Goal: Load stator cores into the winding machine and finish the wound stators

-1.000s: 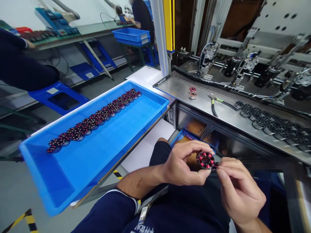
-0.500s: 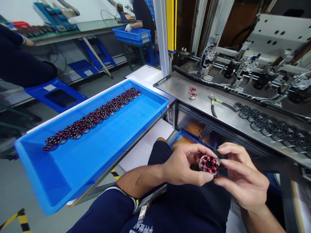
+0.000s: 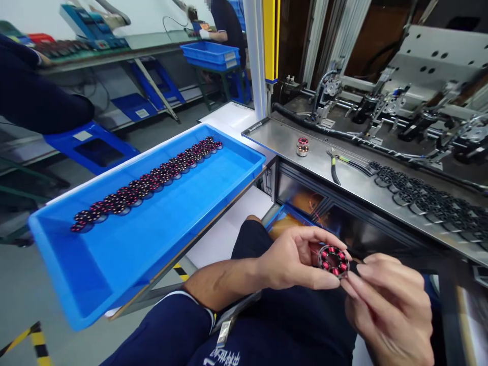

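A round part with red coils in a metal ring is held between the thumb and fingers of my left hand, its coil side facing up. My right hand is beside it on the right, fingers bent and pinched at the ring's lower right edge; what lies between those fingertips is too small to make out. On the metal bench stand two similar coil parts, one just behind the other. Pliers with green and black handles lie to their right.
A blue tray at the left holds a long row of coil parts. Black rings cover the right of the metal bench. Machine fixtures stand behind. Two people sit or stand at the far table; a blue bin is nearby.
My right hand has moved down and right, its fingers now more closed by the ring. The ring has shifted slightly right in my left hand. The far person's gloved hand has left the blue bin.
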A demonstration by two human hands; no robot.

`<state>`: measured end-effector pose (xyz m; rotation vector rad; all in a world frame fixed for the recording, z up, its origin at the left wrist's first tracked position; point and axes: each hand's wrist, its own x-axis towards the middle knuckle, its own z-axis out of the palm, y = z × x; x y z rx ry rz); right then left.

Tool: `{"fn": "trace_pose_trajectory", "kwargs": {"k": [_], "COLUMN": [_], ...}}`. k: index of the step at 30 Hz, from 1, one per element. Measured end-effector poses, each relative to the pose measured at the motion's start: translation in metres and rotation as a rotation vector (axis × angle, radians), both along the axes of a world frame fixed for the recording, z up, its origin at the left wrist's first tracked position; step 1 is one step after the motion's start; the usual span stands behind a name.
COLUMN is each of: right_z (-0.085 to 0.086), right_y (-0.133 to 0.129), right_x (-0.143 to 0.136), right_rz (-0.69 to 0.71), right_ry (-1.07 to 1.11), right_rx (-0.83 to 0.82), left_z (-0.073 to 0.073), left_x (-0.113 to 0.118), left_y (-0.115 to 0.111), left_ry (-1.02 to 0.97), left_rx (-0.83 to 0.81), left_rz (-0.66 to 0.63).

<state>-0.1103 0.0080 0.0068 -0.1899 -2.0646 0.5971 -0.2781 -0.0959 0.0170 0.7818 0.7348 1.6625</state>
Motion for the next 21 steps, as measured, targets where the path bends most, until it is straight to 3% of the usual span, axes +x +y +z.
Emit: {"fn": "trace_pose_trajectory", "kwargs": {"k": [4, 7, 10, 14, 19, 21], "right_z": [-0.007, -0.006, -0.007, -0.007, -0.001, 0.001], "right_y": [-0.013, -0.025, -0.032, -0.028, -0.014, -0.012], "right_x": [-0.004, -0.017, -0.028, -0.032, -0.027, -0.024], "right_rz": [-0.153, -0.174, -0.200, -0.160, -0.043, -0.042], "right_ry": [0.127, 0.166, 0.214, 0.184, 0.147, 0.091], "right_rx": [0.155, 0.039, -0.103, -0.141, -0.074, -0.055], "left_z": [-0.004, -0.008, -0.010, -0.012, -0.016, -0.019], "left_x": [0.009, 0.015, 0.019, 0.012, -0.009, -0.012], "left_y": [0.004, 0.004, 0.003, 0.000, -0.003, -0.002], "left_ry": [0.243, 0.374, 0.400, 0.285, 0.223, 0.147], "left_rx": [0.277, 0.368, 0.319, 0.234, 0.060, 0.088], "left_rz": [0.299, 0.463, 0.515, 0.326, -0.111, -0.169]}}
